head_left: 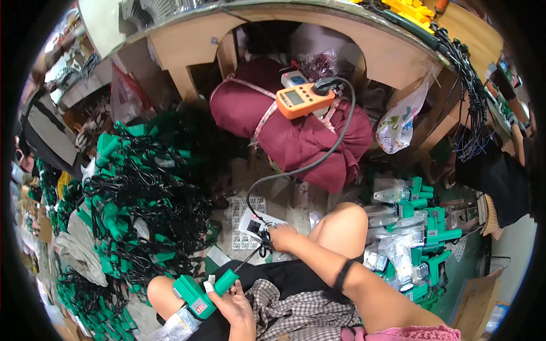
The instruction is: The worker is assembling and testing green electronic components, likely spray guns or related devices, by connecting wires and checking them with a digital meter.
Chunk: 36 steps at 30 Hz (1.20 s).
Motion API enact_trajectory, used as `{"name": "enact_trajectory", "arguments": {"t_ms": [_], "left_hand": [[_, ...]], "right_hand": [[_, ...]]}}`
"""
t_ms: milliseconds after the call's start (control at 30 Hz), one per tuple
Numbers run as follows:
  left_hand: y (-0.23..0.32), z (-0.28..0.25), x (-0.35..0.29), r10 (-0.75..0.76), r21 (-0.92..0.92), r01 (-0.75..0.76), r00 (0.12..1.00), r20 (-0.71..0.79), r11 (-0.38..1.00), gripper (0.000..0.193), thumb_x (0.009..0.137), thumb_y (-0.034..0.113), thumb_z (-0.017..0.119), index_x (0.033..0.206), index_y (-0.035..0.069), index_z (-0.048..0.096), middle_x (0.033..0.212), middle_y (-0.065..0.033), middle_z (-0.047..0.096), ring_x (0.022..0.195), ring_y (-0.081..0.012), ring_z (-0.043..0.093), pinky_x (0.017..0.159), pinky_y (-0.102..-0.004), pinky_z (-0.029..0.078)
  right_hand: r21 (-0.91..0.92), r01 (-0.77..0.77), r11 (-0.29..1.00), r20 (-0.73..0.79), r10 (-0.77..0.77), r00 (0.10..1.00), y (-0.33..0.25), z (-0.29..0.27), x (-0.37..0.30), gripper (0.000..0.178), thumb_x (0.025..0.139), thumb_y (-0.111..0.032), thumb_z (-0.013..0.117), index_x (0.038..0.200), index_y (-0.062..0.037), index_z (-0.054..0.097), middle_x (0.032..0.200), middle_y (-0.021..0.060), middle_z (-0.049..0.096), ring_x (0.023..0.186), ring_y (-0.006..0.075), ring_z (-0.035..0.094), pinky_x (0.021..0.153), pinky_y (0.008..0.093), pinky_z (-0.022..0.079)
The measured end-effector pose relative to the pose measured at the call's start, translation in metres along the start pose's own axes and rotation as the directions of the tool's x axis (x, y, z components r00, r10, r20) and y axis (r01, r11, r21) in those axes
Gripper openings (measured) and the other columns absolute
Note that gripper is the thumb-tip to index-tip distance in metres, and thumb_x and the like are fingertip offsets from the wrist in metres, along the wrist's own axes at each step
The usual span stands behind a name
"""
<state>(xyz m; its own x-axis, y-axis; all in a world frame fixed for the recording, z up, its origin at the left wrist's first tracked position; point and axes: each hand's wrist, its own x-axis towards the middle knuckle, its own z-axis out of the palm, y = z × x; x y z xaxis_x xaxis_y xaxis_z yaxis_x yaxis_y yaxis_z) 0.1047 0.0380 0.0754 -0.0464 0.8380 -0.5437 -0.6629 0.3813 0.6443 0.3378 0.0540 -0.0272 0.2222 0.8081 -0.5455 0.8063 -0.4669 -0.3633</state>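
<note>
My left hand [232, 304] is closed around the handle of a green corded power tool [198, 296], low in front of me. Clear plastic wrap [179, 325] covers the tool's front end. From the handle a black cord [264, 245] runs up, bundled in loops, to my right hand [280, 237]. That hand is closed at the cord's end, beside a white power socket [248, 223]; its fingertips and the plug are partly hidden. A thick grey cable [318, 162] links the socket with an orange meter [304, 101], which rests on a maroon cloth bundle [250, 113].
A big heap of green tools with black cords [122, 210] lies at my left. Several plastic-wrapped green tools [406, 233] are piled at my right. Ahead stands a wooden workbench [187, 48], with black cords [463, 74] hanging off its right side and a plastic bag [401, 122] below.
</note>
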Motion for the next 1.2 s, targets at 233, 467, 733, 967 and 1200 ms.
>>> {"name": "enact_trajectory", "arguments": {"t_ms": [233, 467, 733, 967, 1200], "left_hand": [[0.010, 0.007, -0.012, -0.064, 0.047, 0.061, 0.996, 0.061, 0.997, 0.038, 0.089, 0.050, 0.059, 0.098, 0.013, 0.059, 0.081, -0.0007, 0.059, 0.066, -0.0133, 0.049, 0.067, -0.0303, 0.047], [0.012, -0.004, -0.017, -0.125, 0.064, 0.126, 0.992, -0.019, 0.990, 0.030, 0.090, 0.051, 0.056, 0.094, 0.021, 0.058, 0.074, 0.0044, 0.050, 0.062, -0.0112, 0.040, 0.055, -0.0300, 0.031], [0.016, -0.008, -0.020, -0.151, 0.052, 0.150, 0.988, 0.011, 0.987, 0.030, 0.089, 0.050, 0.058, 0.096, 0.020, 0.057, 0.068, 0.0042, 0.044, 0.057, -0.0116, 0.038, 0.053, -0.0290, 0.031], [0.020, -0.005, -0.016, -0.144, 0.029, 0.144, 0.989, 0.012, 0.989, 0.029, 0.090, 0.048, 0.058, 0.096, 0.019, 0.057, 0.068, 0.0046, 0.044, 0.058, -0.0111, 0.040, 0.052, -0.0280, 0.032], [0.021, 0.000, -0.013, -0.152, 0.010, 0.152, 0.988, 0.018, 0.988, 0.031, 0.089, 0.047, 0.060, 0.096, 0.017, 0.058, 0.070, 0.0035, 0.046, 0.059, -0.0114, 0.041, 0.053, -0.0271, 0.032]], "right_hand": [[0.399, 0.240, 0.885, 0.207, -0.343, 0.916, -0.070, -0.058, -0.151, 0.047, 0.088, -0.050, 0.054, 0.092, -0.0066, 0.071, 0.087, 0.0182, 0.069, 0.085, 0.0352, 0.066, 0.075, 0.0445, 0.052], [0.315, 0.783, 0.536, -0.774, -0.333, 0.539, -0.053, -0.194, -0.144, 0.022, 0.081, -0.022, 0.068, 0.094, -0.0039, 0.067, 0.097, 0.0148, 0.065, 0.092, 0.0299, 0.063, 0.083, 0.0381, 0.049], [-0.635, -0.219, 0.740, -0.658, -0.370, 0.656, 0.050, -0.370, -0.097, 0.087, 0.062, -0.033, 0.078, 0.139, -0.0082, 0.044, 0.137, 0.0126, 0.047, 0.129, 0.0350, 0.039, 0.111, 0.0509, 0.027], [-0.711, -0.082, 0.698, -0.612, -0.558, 0.560, 0.026, -0.362, -0.096, 0.061, 0.055, -0.042, 0.079, 0.106, -0.0107, 0.067, 0.101, 0.0070, 0.059, 0.107, 0.0255, 0.051, 0.095, 0.0409, 0.039], [-0.715, -0.069, 0.696, -0.572, -0.525, 0.631, -0.015, -0.317, -0.104, 0.064, 0.054, -0.044, 0.082, 0.102, -0.0067, 0.063, 0.100, 0.0091, 0.057, 0.104, 0.0280, 0.051, 0.089, 0.0405, 0.042]]}}
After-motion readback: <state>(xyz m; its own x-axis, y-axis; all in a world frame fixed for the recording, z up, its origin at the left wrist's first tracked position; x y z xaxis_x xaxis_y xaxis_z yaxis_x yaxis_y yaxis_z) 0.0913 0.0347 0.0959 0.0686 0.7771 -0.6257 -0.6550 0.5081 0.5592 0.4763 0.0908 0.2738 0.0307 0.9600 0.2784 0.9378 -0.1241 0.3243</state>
